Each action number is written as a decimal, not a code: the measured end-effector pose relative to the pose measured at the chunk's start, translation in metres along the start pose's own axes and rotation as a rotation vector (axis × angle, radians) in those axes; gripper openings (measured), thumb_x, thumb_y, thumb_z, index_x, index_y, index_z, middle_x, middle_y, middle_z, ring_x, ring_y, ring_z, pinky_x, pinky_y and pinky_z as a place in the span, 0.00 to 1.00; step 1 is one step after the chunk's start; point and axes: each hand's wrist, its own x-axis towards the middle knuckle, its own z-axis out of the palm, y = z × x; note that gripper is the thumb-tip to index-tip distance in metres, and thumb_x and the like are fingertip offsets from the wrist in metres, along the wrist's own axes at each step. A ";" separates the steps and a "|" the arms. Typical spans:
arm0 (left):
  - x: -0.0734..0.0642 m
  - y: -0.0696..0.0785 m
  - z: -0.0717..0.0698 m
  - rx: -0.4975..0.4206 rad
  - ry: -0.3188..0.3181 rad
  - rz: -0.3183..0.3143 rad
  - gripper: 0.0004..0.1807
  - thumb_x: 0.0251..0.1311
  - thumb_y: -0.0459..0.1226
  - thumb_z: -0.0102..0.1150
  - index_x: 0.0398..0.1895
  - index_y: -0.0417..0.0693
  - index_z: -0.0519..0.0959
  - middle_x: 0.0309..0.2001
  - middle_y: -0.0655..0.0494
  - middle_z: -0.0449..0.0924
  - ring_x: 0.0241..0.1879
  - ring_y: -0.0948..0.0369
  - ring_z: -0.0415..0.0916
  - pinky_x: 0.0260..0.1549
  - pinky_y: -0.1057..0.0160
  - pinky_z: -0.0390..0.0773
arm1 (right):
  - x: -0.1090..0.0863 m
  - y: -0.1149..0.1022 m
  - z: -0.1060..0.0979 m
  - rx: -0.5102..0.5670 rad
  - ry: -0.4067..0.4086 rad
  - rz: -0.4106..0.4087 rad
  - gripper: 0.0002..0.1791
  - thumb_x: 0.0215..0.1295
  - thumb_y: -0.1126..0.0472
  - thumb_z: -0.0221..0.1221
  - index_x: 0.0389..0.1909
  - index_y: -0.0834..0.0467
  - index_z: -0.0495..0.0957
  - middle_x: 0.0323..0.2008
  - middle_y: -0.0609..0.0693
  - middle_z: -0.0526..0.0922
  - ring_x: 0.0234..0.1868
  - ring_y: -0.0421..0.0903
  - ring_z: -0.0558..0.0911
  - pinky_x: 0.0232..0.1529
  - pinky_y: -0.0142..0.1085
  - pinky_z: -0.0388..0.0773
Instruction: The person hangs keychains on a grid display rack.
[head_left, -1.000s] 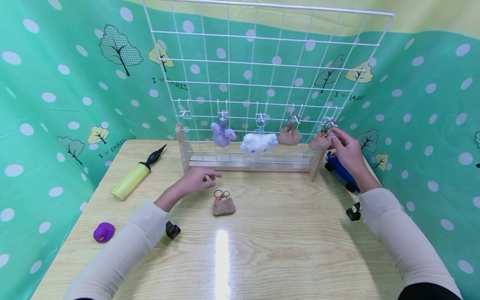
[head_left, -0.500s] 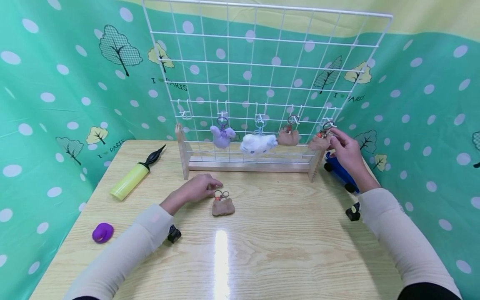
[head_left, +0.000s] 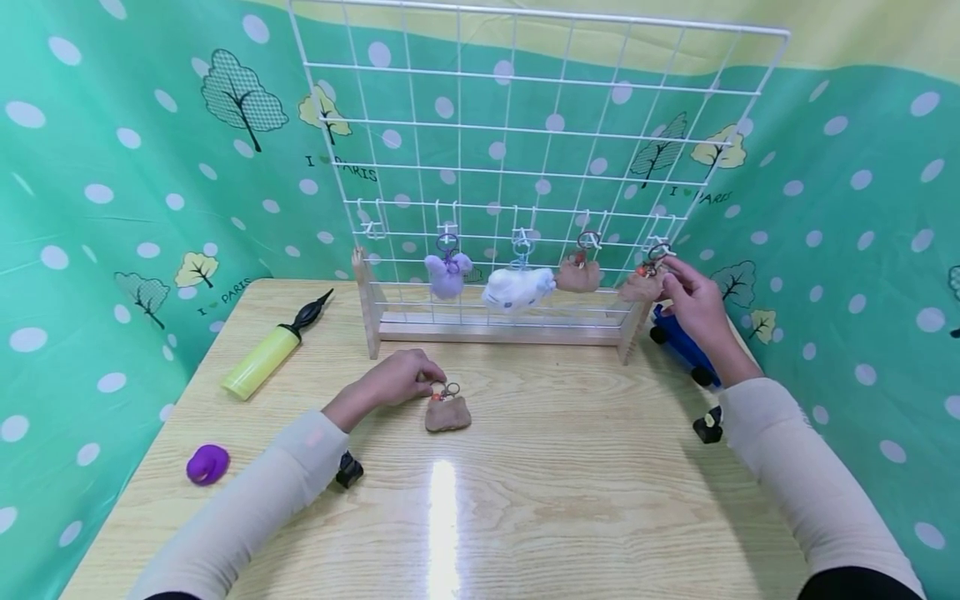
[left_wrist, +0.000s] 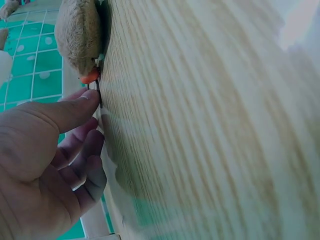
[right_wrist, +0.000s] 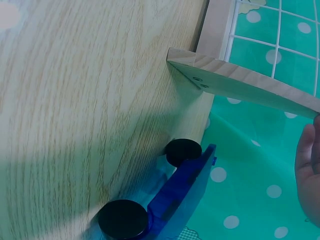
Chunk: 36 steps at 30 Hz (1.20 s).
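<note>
A brown plush keychain (head_left: 447, 413) lies on the table with its metal rings toward the rack. My left hand (head_left: 393, 379) pinches one of those rings between thumb and finger, beside an orange bead (left_wrist: 90, 76). At the rack's right end, my right hand (head_left: 693, 296) grips another brown plush keychain (head_left: 640, 286) near its ring, by the rightmost hook. Its fingertips are mostly out of the right wrist view. Along the same row hang a purple plush keychain (head_left: 447, 277), a white plush keychain (head_left: 517, 289) and a further brown plush keychain (head_left: 577, 273).
The white wire grid rack (head_left: 495, 125) stands on a wooden base (head_left: 498, 333). Its leftmost hook (head_left: 371, 228) carries nothing. A yellow hand pump (head_left: 262, 360) and a purple rubber duck (head_left: 207, 464) lie at left. A blue toy vehicle (head_left: 681, 342) is beneath my right forearm.
My left hand has come down and toward me, from above the table to the lying keychain's ring. My right hand has stayed at the rightmost keychain.
</note>
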 end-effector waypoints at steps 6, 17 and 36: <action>0.000 0.000 0.001 -0.059 0.013 -0.026 0.10 0.61 0.31 0.69 0.45 0.48 0.86 0.40 0.56 0.86 0.41 0.61 0.80 0.45 0.59 0.84 | 0.000 0.000 0.000 -0.001 0.001 0.001 0.30 0.80 0.42 0.43 0.78 0.46 0.62 0.59 0.57 0.77 0.45 0.43 0.83 0.34 0.23 0.83; -0.003 -0.003 0.005 -0.124 0.038 -0.040 0.08 0.63 0.31 0.67 0.42 0.52 0.81 0.34 0.57 0.88 0.36 0.64 0.84 0.41 0.59 0.85 | 0.003 0.004 0.000 -0.001 0.002 0.020 0.28 0.81 0.42 0.43 0.78 0.41 0.62 0.58 0.53 0.77 0.41 0.33 0.81 0.34 0.23 0.83; -0.018 0.004 -0.025 -0.318 0.134 -0.104 0.11 0.67 0.33 0.63 0.51 0.52 0.84 0.38 0.53 0.87 0.38 0.59 0.82 0.36 0.64 0.83 | 0.001 0.002 0.000 -0.004 0.002 0.019 0.28 0.81 0.43 0.43 0.78 0.42 0.62 0.59 0.55 0.77 0.41 0.32 0.81 0.35 0.23 0.83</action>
